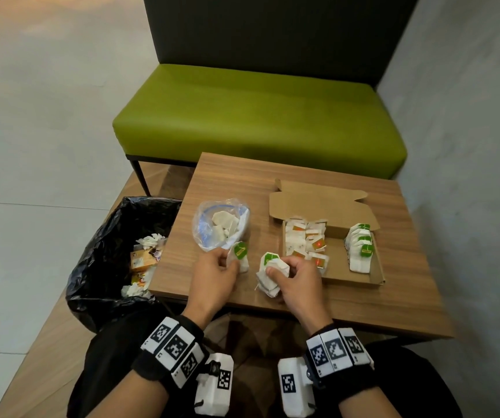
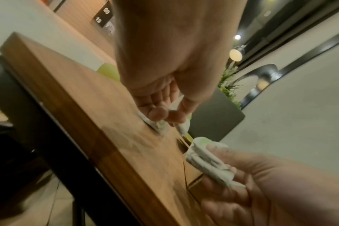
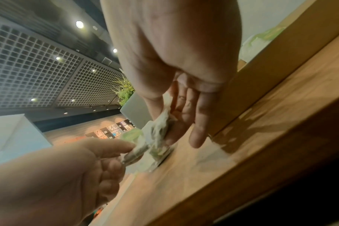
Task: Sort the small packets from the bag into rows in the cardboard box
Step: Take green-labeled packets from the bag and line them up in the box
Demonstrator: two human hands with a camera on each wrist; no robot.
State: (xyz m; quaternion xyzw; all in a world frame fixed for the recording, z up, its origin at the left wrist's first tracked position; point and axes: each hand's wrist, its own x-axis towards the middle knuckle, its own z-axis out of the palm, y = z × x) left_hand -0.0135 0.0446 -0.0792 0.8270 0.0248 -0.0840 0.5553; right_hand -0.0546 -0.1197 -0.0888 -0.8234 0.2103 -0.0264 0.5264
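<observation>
My left hand pinches one white packet with a green tag just in front of the clear plastic bag, which holds several more white packets. In the left wrist view, the left hand has thumb and fingertips on that packet low over the table. My right hand grips a small stack of green-tag packets left of the cardboard box; the right wrist view shows the stack in its curled fingers. In the box, orange-tag packets form rows at left and green-tag packets a row at right.
A bin with a black liner holding rubbish stands against the wooden table's left edge. A green bench sits behind the table. The box's flap lies open towards the bench.
</observation>
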